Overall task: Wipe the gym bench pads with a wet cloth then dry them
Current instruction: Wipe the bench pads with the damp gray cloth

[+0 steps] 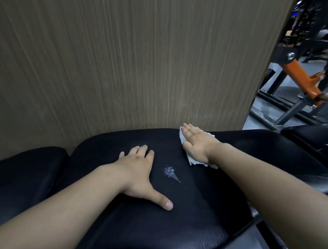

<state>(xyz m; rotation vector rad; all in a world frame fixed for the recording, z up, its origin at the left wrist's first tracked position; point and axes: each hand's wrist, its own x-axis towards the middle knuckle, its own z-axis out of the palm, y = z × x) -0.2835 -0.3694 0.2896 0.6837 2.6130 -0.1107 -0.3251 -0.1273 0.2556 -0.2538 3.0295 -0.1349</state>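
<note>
We saw both hands laid on the middle black bench pad [145, 228], which butted against a wood-grain wall panel [119, 60]; the left hand [140, 168] rested palm down near the pad's centre, its fingers [141, 149] straight and slightly spread, thumb stuck out toward the camera, holding nothing; the right hand [198, 143] lay flat on a pale, ragged-edged cloth [193, 161] at the pad's far right, its fingers [188, 130] straight and close together, pressing the cloth down rather than gripping it; between the 2 hands we noted a whitish scuff [170, 172] on the pad; another black pad [20, 172] sat just beside it on the left; an orange machine frame [300, 75] stood beyond the panel's right edge.
</note>
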